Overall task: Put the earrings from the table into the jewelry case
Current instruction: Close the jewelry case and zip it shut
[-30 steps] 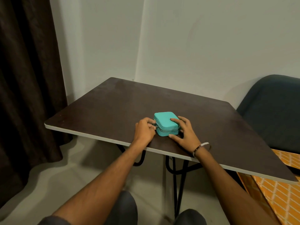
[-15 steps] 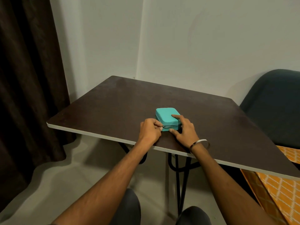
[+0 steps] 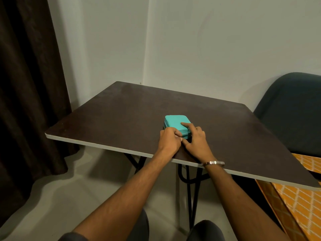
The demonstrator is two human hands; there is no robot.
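My jewelry case (image 3: 176, 123) is teal on my dark brown worktop (image 3: 121, 110) (pale edge); orange cloth (image 3: 302, 204) carries white diamond lattice.

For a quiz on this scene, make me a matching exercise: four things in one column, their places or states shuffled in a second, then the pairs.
Column one:
1. jewelry case
2. left hand
3. right hand
4. curtain

Column two:
A. hangs dark at the left of the view
B. closed, teal, lying on the table
C. forefinger laid on the case's lid
D. fingers curled at the case's near edge, pinching something too small to make out

Pairs: 1-B, 2-D, 3-C, 4-A
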